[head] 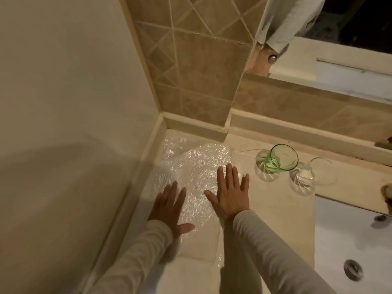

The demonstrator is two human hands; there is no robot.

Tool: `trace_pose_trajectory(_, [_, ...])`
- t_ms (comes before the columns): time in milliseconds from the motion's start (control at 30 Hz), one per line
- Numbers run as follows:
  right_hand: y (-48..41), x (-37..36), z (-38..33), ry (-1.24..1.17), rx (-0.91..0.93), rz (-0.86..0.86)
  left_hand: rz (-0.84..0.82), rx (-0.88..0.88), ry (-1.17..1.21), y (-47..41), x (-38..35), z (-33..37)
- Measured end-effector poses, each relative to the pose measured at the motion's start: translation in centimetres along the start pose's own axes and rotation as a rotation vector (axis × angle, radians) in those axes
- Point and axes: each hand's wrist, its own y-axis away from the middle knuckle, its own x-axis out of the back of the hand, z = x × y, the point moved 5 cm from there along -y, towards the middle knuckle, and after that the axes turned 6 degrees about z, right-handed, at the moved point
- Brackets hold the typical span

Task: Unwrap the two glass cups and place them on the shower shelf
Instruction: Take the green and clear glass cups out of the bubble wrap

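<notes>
Tiled beige surface (275, 209) beside a white basin. Near: left hand (169, 206) and right hand (230, 192), grip released, flat on bubble wrap (195, 162). Farther right: green glass cup (280, 158) and clear glass cup (318, 171), upright, mouths up.

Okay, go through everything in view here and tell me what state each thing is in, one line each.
Green cup: unwrapped, upright on the ledge, empty.
Clear cup: unwrapped, upright right of the green cup, empty.
Bubble wrap: spread flat on the ledge in the corner.
Left hand: open, palm down on the wrap.
Right hand: open, palm down on the wrap.
Tub: looks dry.
</notes>
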Motion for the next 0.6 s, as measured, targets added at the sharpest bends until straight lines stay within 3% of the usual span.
trace_pose_trajectory(233, [0.0, 0.2, 0.4, -0.082, 0.022, 0.012, 0.001, 0.061, -0.035, 0.4, -0.6, 0.2])
trace_pose_trajectory(333, [0.5, 2.6, 1.5, -0.167, 0.091, 0.085, -0.013, 0.089, -0.075, 0.1, 0.6, 1.7])
trace_pose_trajectory(433, [1.0, 6.3, 3.1, -0.256, 0.219, 0.207, 0.095, 0.087, -0.062, -1.1, 3.8, 5.2])
trace_pose_trajectory(600, [2.1, 12.0, 9.6, -0.406, 0.117, 0.460, 0.231, -0.116, 0.357, -5.1, 8.5, 14.2])
